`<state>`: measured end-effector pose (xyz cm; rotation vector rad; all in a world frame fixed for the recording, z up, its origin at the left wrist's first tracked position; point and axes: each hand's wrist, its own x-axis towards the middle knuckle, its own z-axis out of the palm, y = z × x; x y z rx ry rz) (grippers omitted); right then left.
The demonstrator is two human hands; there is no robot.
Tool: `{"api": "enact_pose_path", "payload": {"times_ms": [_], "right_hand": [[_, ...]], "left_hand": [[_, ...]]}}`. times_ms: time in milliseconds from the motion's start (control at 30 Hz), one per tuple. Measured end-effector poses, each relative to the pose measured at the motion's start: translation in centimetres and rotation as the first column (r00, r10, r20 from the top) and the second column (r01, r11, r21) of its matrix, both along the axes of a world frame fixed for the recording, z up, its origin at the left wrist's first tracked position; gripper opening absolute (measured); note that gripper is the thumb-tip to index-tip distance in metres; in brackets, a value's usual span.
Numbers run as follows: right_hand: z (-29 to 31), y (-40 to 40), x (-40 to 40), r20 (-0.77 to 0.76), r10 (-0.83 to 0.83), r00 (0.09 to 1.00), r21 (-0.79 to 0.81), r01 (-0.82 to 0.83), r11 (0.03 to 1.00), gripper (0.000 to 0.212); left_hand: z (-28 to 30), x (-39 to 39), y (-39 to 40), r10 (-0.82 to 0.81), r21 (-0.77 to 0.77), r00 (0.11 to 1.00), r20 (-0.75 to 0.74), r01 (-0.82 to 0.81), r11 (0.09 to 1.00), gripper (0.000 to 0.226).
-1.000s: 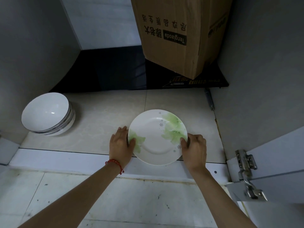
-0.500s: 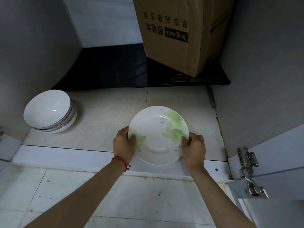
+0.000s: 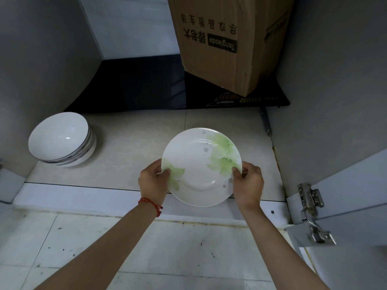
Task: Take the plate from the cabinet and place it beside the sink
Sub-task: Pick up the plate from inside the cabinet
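Observation:
A white plate point(image 3: 199, 162) with green flower prints is held between both hands over the front edge of the cabinet floor point(image 3: 134, 147). My left hand point(image 3: 154, 181) grips its left rim, thumb on top. My right hand point(image 3: 248, 185) grips its right rim the same way. The plate tilts slightly toward me and looks lifted off the tiled shelf. A red string bracelet sits on my left wrist. No sink is in view.
A stack of white bowls point(image 3: 60, 139) stands at the cabinet's left. A cardboard box point(image 3: 226, 38) rests on a black appliance point(image 3: 146, 88) at the back. The open cabinet door with metal hinges point(image 3: 312, 212) is at right. Tiled floor point(image 3: 104, 248) lies below.
Both hands have closed tighter on the plate's rims, and the plate has risen off the shelf and come slightly toward me.

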<state>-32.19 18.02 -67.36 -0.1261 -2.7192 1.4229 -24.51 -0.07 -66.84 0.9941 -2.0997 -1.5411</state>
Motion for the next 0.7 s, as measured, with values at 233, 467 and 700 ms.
{"api": "enact_pose_path", "payload": {"times_ms": [233,467,700], "right_hand": [[0.5,0.0,1.4,0.02,-0.062,0.998,-0.065,0.063,0.996,0.015],[1.6,1.2,4.8,0.104,-0.111,0.988,-0.093,0.121,0.988,0.016],[5.7,3.4,9.4,0.165,-0.117,0.979,-0.089,0.133,0.987,0.015]], "left_hand": [[0.4,0.7,-0.1,0.035,0.069,0.999,-0.02,-0.034,0.997,0.032],[1.8,2.9,0.7,0.014,0.118,1.0,0.009,-0.015,0.993,0.031],[6.4,6.6,2.1,-0.066,0.043,0.995,0.076,0.063,0.997,0.03]]}}
